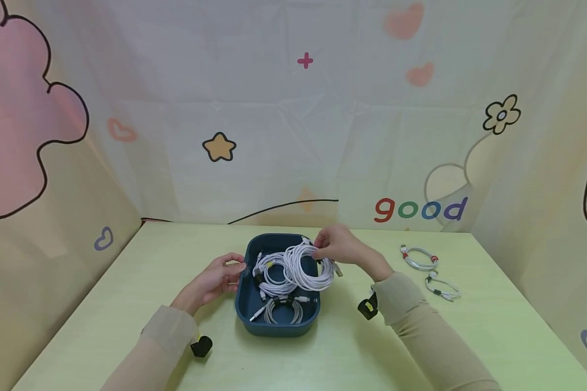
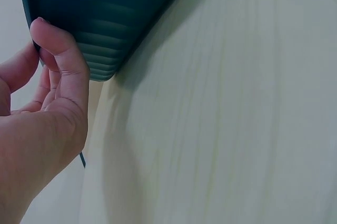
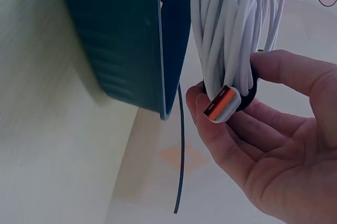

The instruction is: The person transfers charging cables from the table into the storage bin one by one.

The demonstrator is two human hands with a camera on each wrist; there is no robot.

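Observation:
A dark blue-green plastic bin (image 1: 277, 329) stands on the table. My left hand (image 1: 220, 278) pinches its left rim; in the left wrist view the thumb and fingers (image 2: 63, 50) bend at that rim. My right hand (image 1: 341, 244) grips a thick coil of white USB cable (image 1: 309, 267) over the bin's right side. The right wrist view shows that coil's black tie between thumb and fingers, with a USB plug (image 3: 222, 104) hanging out. Inside the bin lie another white coiled cable (image 1: 273, 276) and a grey coiled cable (image 1: 283, 311) with a black tie.
On the right of the table (image 1: 372, 347) lie a pale coiled cable with red ties (image 1: 420, 266) and a smaller white cable with a black tie (image 1: 442, 292). A printed cloth backdrop (image 1: 274, 108) stands behind and at both sides.

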